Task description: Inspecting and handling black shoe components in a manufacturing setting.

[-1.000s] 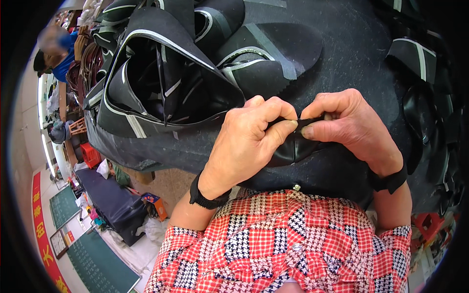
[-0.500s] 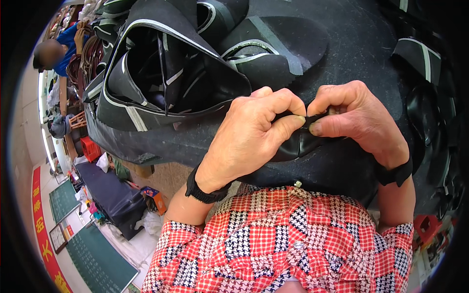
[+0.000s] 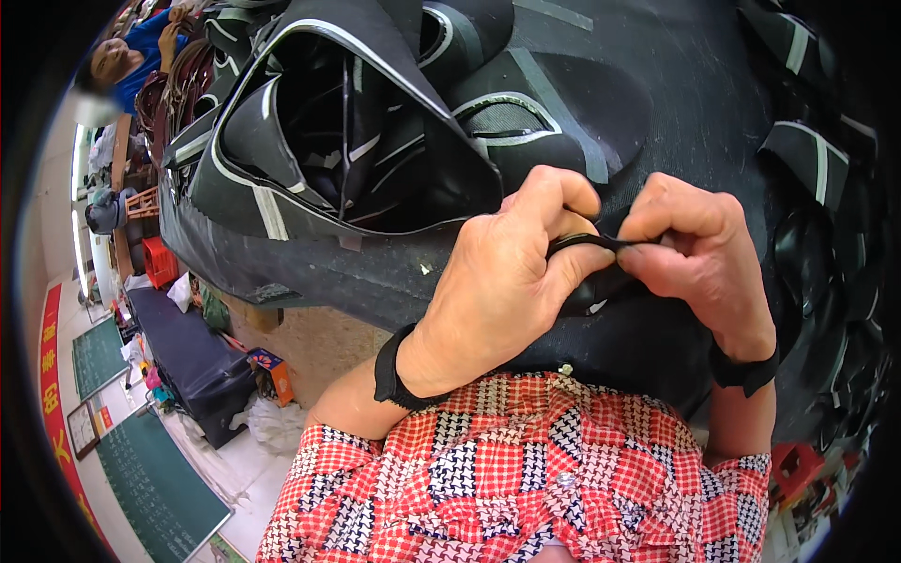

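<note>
Pinched between the fingertips of both hands is the folded edge of a black, leather-like piece [image 3: 589,241]. My left hand [image 3: 502,281] grips it with thumb and bent forefinger. Close beside it, my right hand [image 3: 699,253] pinches the same edge, fingers curled in. The rest of that piece is mostly hidden beneath my hands. Each wrist wears a black band. Just beyond my left hand lies a large black piece with pale edging [image 3: 269,214], its middle open and holding more dark panels. Past my fingers lies a black panel with a mesh oval [image 3: 511,119] and a grey strip.
Everything lies on a black-covered work surface [image 3: 685,103]. More black pieces with pale strips [image 3: 815,155] are heaped along the right. A person in blue [image 3: 141,70] is at the far left. A red crate [image 3: 160,261] stands on the floor left, a red basket [image 3: 796,469] lower right.
My hands have shifted slightly, and more of the black edge now shows as a curved band between my fingertips. The view has tilted a little. The person in blue has moved their head.
</note>
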Demonstrator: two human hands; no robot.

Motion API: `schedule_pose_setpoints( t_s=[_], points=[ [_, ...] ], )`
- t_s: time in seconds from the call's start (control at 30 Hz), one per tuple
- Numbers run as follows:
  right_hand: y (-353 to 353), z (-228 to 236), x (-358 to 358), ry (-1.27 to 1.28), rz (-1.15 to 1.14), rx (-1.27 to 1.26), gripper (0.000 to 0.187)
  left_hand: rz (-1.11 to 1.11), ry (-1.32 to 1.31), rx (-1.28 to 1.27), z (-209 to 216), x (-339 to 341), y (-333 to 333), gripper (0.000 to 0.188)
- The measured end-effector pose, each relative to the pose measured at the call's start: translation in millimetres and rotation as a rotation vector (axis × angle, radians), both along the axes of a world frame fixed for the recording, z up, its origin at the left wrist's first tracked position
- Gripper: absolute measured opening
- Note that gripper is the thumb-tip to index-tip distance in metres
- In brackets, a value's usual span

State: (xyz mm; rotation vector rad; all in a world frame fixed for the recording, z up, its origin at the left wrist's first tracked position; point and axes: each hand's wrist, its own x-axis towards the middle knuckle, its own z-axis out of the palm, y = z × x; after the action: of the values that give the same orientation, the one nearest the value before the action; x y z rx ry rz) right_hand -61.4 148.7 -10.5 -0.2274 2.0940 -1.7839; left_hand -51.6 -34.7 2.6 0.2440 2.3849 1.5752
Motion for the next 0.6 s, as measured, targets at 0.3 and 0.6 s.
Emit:
schedule_pose_setpoints(
  t_s=[0.3, 0.6],
  points=[
    [-0.9, 2.4, -1.2, 0.127, 0.000, -0.014, 0.013, -0.139, -0.192, 0.149, 3.0, -10.5, -11.6, 0.018],
    [-5.2, 1.4, -0.3, 0.139, -0.164, 0.015, 0.011, -0.003, -0.342, 0.251, 2.0, -7.0, -7.2, 0.020]
  ],
)
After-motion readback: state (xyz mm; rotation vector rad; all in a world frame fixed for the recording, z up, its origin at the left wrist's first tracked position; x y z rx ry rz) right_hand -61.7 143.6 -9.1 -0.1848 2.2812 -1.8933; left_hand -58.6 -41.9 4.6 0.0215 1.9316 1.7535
